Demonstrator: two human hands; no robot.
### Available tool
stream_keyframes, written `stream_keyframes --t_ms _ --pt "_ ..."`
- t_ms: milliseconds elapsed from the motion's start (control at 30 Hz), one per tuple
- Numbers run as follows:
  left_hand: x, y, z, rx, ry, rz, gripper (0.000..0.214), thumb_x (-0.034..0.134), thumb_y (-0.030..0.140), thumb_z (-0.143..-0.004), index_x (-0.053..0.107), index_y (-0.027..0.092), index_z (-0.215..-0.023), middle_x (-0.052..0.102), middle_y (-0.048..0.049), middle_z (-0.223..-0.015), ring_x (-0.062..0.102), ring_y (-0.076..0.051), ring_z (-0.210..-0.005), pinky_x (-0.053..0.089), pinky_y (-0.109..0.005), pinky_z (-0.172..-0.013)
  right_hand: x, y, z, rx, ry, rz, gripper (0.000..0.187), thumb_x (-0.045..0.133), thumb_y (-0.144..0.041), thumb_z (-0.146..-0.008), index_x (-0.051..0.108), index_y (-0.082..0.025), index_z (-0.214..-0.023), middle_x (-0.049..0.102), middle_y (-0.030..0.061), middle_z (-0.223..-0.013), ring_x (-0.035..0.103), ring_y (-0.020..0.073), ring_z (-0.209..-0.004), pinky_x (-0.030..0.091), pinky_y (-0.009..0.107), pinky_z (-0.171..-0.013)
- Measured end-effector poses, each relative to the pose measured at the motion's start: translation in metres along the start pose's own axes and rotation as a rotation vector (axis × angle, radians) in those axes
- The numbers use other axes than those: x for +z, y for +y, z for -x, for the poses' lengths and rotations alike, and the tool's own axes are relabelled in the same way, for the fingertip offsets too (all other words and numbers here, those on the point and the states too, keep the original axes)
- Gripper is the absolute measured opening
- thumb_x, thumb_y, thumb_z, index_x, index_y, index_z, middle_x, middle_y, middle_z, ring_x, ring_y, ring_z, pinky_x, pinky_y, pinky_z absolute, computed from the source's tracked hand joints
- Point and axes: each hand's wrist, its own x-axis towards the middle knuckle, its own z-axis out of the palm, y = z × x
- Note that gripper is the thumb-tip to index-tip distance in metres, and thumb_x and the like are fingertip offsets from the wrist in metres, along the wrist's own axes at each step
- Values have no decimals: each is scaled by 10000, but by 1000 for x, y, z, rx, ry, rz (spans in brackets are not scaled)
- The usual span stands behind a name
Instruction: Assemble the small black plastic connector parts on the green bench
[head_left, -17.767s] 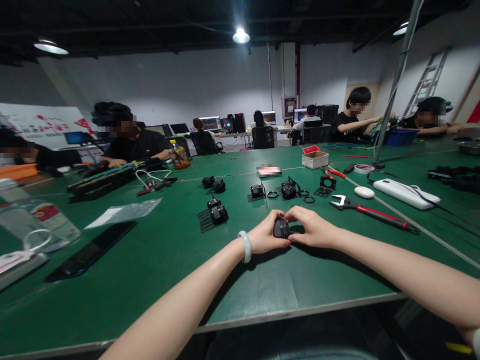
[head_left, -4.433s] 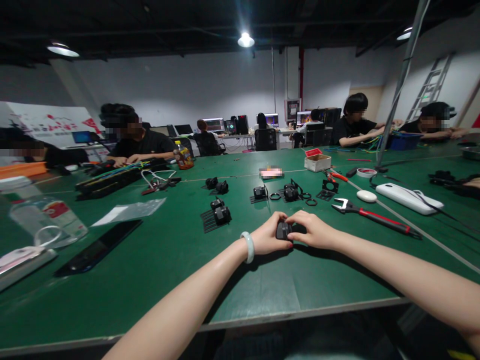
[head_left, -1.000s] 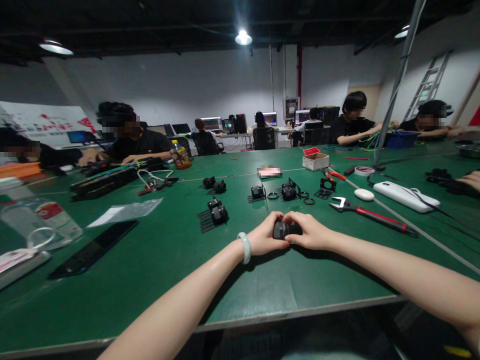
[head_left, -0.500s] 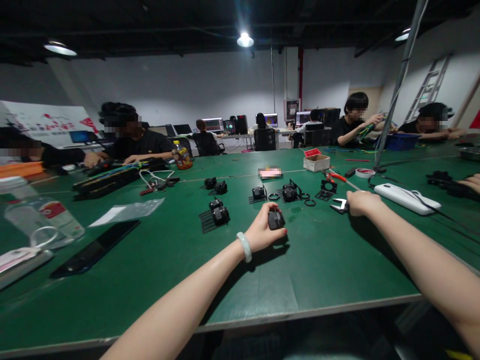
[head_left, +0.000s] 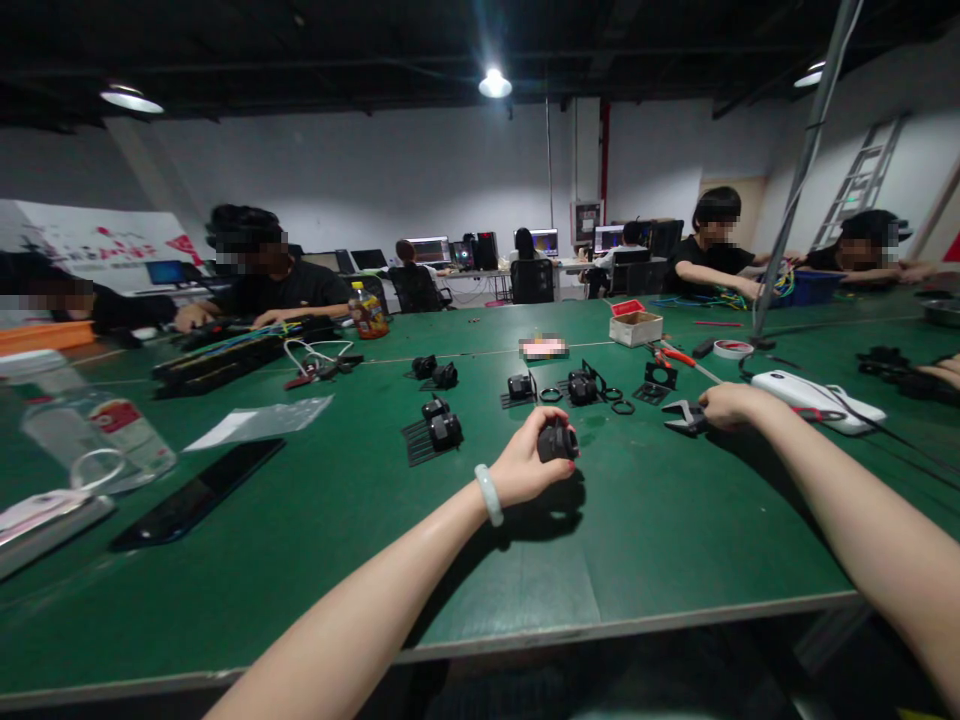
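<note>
My left hand [head_left: 527, 462] is closed round a small black connector part [head_left: 557, 441], lifted a little above the green table [head_left: 315, 520]. A pale bangle sits on that wrist. My right hand [head_left: 731, 404] reaches to the right and grips the adjustable wrench [head_left: 686, 416] with the red handle, its jaw sticking out to the left of my fingers. Several more black connector parts [head_left: 439, 428] and loose black rings [head_left: 550, 394] lie just beyond my hands.
A white power strip [head_left: 817, 401], a tape roll [head_left: 730, 348] and a small cardboard box [head_left: 636, 326] lie at the right. A dark phone [head_left: 199, 479], a plastic bag [head_left: 259, 421] and a water bottle [head_left: 94, 438] are at the left. Other people sit working along the far edge.
My right hand let go of the black part, moved right and took hold of the wrench, which now sits slightly lifted. My left hand kept the part and raised it a little.
</note>
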Motion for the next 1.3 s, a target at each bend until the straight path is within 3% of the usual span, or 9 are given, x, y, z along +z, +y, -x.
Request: stream_keyframes --t_ms 100,200,333,500,733,1000,1100,1300 --pt "-2 2 1 -40 -88 149 453 530 95 -571 360 185 -981 459 -36 -935 534 -145 -740 424 -275 -632 -17 -10 5 -53 41 40 188 463 -201 -612 593 -201 -748 559 38 -566 506 158 -499 311 236 -479" --pt "-4 2 1 -66 -171 258 469 536 96 -545 366 181 -973 474 -38 -926 539 -153 -718 422 -288 -633 -31 -31 12 -240 196 73 236 435 -140 -589 553 -206 -783 588 36 -736 516 162 -639 289 211 -507" --pt "-6 2 2 -82 -269 367 489 540 113 -524 370 172 -978 495 -49 -915 541 -164 -696 415 -295 -631 -35 -65 32 -541 347 141 180 421 -150 -594 495 -202 -750 574 21 -697 500 154 -638 256 214 -519" --pt "-6 7 4 -135 -345 433 480 540 139 -522 386 161 -976 512 -59 -901 544 -172 -678 406 -296 -629 -31 -97 54 -746 392 178 190 429 -163 -569 456 -201 -752 564 18 -705 497 158 -644 212 221 -497" --pt "-3 16 8 -193 -418 455 431 516 175 -541 404 156 -957 523 -57 -874 549 -179 -656 409 -285 -584 -22 -112 62 -814 462 177 198 406 -135 -554 442 -184 -743 536 14 -649 473 137 -583 182 228 -473" --pt "-3 18 10 -215 -453 485 459 488 173 -550 394 148 -999 531 -57 -856 551 -183 -656 413 -288 -579 -17 -121 68 -831 451 122 189 419 -154 -567 436 -175 -754 506 13 -655 452 129 -570 206 227 -477" --pt "-4 17 10 -236 -448 503 456 490 186 -550 395 153 -996 537 -59 -853 549 -192 -675 420 -306 -596 -18 -121 71 -883 448 77 151 435 -235 -624 439 -161 -757 484 19 -650 435 125 -566 226 224 -487" --pt "-6 19 11 -267 -462 542 497 481 187 -535 391 160 -1022 536 -65 -880 553 -215 -685 428 -330 -588 -16 -120 71 -947 432 37 298 449 -389 -662 442 -141 -827 481 33 -693 430 129 -590 254 224 -503"
